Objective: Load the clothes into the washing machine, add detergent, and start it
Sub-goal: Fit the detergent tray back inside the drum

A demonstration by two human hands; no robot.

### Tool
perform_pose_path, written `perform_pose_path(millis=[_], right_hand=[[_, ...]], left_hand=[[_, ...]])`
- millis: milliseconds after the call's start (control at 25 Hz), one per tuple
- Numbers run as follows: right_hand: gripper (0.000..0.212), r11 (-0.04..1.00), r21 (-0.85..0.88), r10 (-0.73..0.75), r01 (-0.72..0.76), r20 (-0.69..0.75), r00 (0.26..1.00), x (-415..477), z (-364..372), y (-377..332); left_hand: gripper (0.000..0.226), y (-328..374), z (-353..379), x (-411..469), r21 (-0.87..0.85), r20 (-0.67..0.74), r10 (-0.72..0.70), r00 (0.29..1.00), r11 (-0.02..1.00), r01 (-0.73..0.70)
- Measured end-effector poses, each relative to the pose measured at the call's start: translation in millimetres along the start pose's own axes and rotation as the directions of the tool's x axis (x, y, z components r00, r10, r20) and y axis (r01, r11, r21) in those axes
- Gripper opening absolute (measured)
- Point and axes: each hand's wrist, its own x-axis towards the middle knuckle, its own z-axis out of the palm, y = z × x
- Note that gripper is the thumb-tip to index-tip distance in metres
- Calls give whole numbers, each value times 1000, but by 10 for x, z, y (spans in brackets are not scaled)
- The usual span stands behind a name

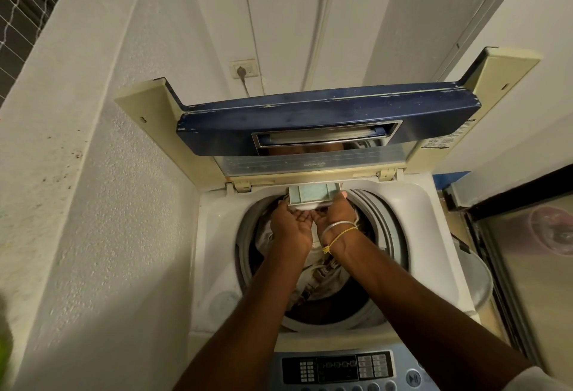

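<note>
While the washer stands with its lid up, both hands are at the drawer.

Drawer: small pale grey-blue rectangular tray with a whitish front lip. It sticks out from under the lid hinge, directly above the fingertips, overhanging the drum. Its top surface reads pale green-blue; can't tell what's in it.

Clothes: a light and dark heap in the drum, below and nearer than the fingers.

Left hand: arm stretched forward, palm turned up and inward, fingers together and curled, tips under the front lip. Can't tell if they actually grip.

Right hand: arm stretched forward, thumb pressed on the drawer's right corner, fingers tucked beneath, pinching that end. Bangle and yellow thread on the wrist.

The hands touch each other under the lip.
</note>
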Motion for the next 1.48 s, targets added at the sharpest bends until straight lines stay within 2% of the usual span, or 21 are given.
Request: perform_pose_path(millis=[440,640,720,800,920,1000,1080,1160,1200,1280,1360,1400,1480], right_hand=[[28,998,49,31,-32,20,999,74,200,-159],[21,998,-24,54,-53,33,998,228,325,-287],[18,998,1,69,-69,61,996,235,339,-300],[19,997,34,60,-64,97,993,179,310,-296],[36,994,70,70,-80,143,987,112,207,-314],[40,991,98,66,-87,200,978,161,120,-242],[39,997,26,69,-75,172,983,274,41,-172],[44,993,-120,32,-19,109,994,337,-65,-90],[46,981,-195,12,8,97,995,316,-131,-70],[37,928,-367,-27,70,122,992,275,-288,-7],[22,862,-474,-110,182,175,978,236,-488,111],[20,814,-525,-166,247,197,966,218,-583,164],[15,719,-605,-253,341,229,940,145,-712,217]], left_hand=[[26,66,155,93,-94,7,-15,1000,996,15],[24,93,211,202,-152,25,-22,999,988,26],[22,95,223,256,-176,35,-12,999,984,18],[21,78,202,289,-157,41,-3,999,988,10],[22,69,148,246,-114,62,-3,998,993,10],[24,63,86,223,-80,79,2,997,997,4],[32,58,27,208,-16,98,-12,995,1000,14],[37,63,-47,218,123,109,-19,994,992,6],[39,70,-102,242,228,105,-20,994,974,-4],[36,85,-292,301,440,121,-2,993,897,-52],[17,101,-524,290,586,153,44,987,800,-127],[9,95,-641,276,673,167,75,983,720,-169],[9,50,-855,235,851,185,145,972,471,-232]])
